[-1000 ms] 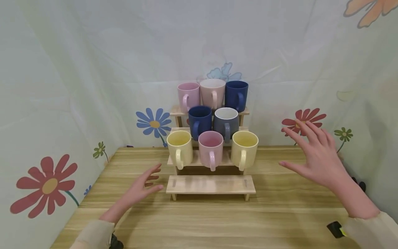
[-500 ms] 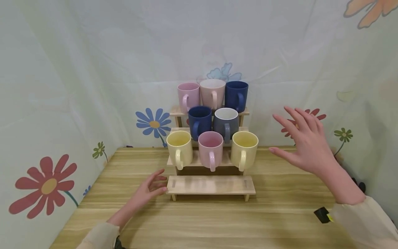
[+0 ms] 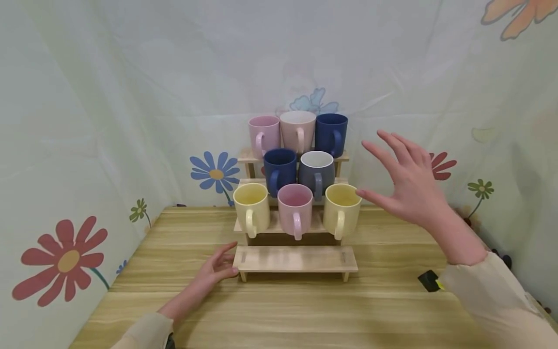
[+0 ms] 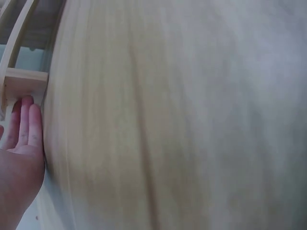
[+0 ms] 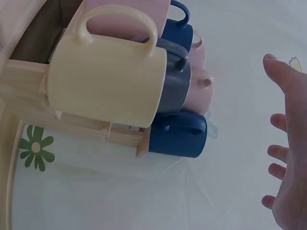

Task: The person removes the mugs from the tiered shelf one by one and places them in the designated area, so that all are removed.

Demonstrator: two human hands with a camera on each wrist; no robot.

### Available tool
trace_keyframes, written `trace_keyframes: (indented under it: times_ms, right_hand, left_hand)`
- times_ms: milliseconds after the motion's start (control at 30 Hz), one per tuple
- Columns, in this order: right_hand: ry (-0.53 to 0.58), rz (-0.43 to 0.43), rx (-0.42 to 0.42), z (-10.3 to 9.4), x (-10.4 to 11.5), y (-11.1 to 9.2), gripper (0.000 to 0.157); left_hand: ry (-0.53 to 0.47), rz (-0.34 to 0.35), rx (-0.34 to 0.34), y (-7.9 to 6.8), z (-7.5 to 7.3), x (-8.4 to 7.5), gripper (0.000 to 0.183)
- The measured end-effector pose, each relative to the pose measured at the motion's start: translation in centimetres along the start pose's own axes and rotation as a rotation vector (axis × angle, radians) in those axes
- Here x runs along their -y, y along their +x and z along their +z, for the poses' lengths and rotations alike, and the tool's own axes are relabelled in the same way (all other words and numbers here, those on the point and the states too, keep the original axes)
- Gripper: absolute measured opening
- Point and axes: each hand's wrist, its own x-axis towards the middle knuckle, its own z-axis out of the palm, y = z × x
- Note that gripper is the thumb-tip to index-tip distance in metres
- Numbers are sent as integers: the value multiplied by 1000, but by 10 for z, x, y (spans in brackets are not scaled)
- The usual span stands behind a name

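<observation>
A stepped wooden stand (image 3: 295,259) holds several mugs on its upper tiers. At the left end of its lowest step is my left hand (image 3: 215,266), thumb and fingertips right at the wood. In the left wrist view, fairly straight fingers (image 4: 34,125) meet the leg of the step. My right hand (image 3: 410,186) is raised with fingers spread and holds nothing, to the right of the mugs. Its thumb overlaps the rim of the right yellow mug (image 3: 341,211) in the head view. Behind that mug stand a grey mug (image 3: 310,177) and a dark blue mug (image 3: 331,138).
A pink mug (image 3: 289,213) and another yellow mug (image 3: 256,213) share the front mug row. Farther back are a second blue mug (image 3: 281,169), a lilac-pink mug (image 3: 269,133) and a pale pink mug (image 3: 292,133). A flowered curtain (image 3: 174,72) hangs behind the wooden table (image 3: 283,315).
My right hand has moved left and up toward the mugs, fingers still spread. The left hand has moved right and slightly down to the lowest step. The mugs have stayed in place.
</observation>
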Motion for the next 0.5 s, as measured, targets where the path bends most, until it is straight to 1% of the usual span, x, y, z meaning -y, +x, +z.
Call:
trace_keyframes:
  times_ms: [200,367,500]
  right_hand:
    - [13,3,7,2,6,16,90]
    - [40,7,5,8,11,33,90]
    - [78,-9,-17,15,16,50,89]
  left_hand:
    - [-59,-14,31,3,4,0,75]
    - [-93,-36,53,4,1,3,73]
    - [-90,-47,80,5,-2,5,72]
